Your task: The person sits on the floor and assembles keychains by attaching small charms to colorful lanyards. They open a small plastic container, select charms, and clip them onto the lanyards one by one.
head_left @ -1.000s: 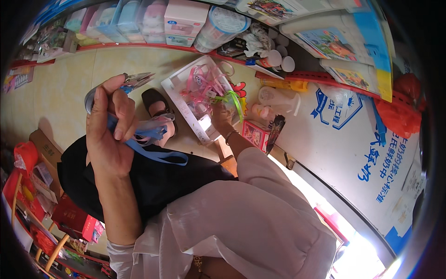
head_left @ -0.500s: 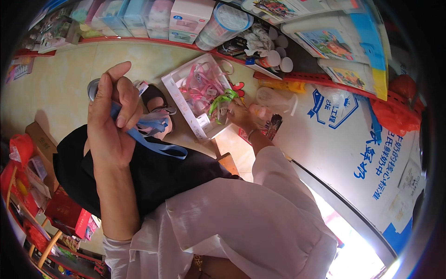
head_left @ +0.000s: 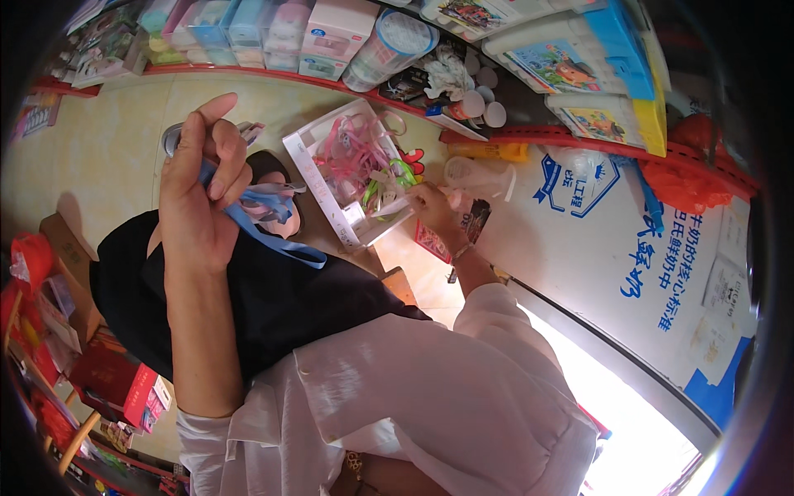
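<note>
1. Far left: a red plastic bag sits beside a brown cardboard box. Below them lies a dark red box.
2. Left of centre: the person's left hand is raised above the pale tiled floor, palm turned toward the viewer. Its grip is narrow, with fingers curled round a blue ribbon whose loop hangs out to the right. A bundle of pale strips hangs beside it. A round grey object shows behind the hand, too hidden to identify.
3. Just beyond the pale strips: a dark shoe on the floor. Black cloth covers the lap.
4. Centre: a shallow white box sits at an angle, holding tangled pink ribbons. A bright green ribbon lies at its right side. Behind the box, a red-edged shelf carries packaged goods.
5. Right of the box: the right hand, a bracelet at its wrist, reaches to the box's right edge. Its fingers are close together near the green ribbon; whether the grip holds anything, I cannot tell.
6. Far right: a white panel with blue printing; above it, a red-orange plastic bag.
</note>
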The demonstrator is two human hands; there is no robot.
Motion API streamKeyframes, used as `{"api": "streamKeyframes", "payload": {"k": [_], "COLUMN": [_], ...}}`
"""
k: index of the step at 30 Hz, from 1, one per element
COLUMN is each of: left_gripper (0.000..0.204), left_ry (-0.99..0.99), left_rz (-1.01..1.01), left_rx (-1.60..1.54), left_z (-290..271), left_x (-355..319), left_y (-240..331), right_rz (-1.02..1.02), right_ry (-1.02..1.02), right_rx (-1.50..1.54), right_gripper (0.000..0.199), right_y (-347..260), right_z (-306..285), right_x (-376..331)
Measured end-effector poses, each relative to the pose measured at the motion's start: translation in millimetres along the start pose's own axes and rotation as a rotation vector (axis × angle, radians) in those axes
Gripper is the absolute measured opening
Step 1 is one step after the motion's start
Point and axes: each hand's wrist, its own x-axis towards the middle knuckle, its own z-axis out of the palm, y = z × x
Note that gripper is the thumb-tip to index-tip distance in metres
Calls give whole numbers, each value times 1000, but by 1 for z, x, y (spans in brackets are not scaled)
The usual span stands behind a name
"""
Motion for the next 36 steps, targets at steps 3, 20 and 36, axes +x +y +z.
{"api": "streamKeyframes", "payload": {"k": [3,20,36], "left_gripper": [34,32,32], "left_ry": [-6,35,-47], "left_rz": [5,1,-44], "left_rx": [-12,62,83], "left_z": [-3,-6,-7], "left_x": [-2,-1,-5], "left_y": [-1,-2,-4], "right_rz": [554,558,486], "right_ry": [-123,-2,10], "right_rx": [338,725,872], "right_gripper": [13,24,13], "right_y": [-20,-113,-124], "right_z": [-4,-33,-33], "right_x": [20,49,50]}}
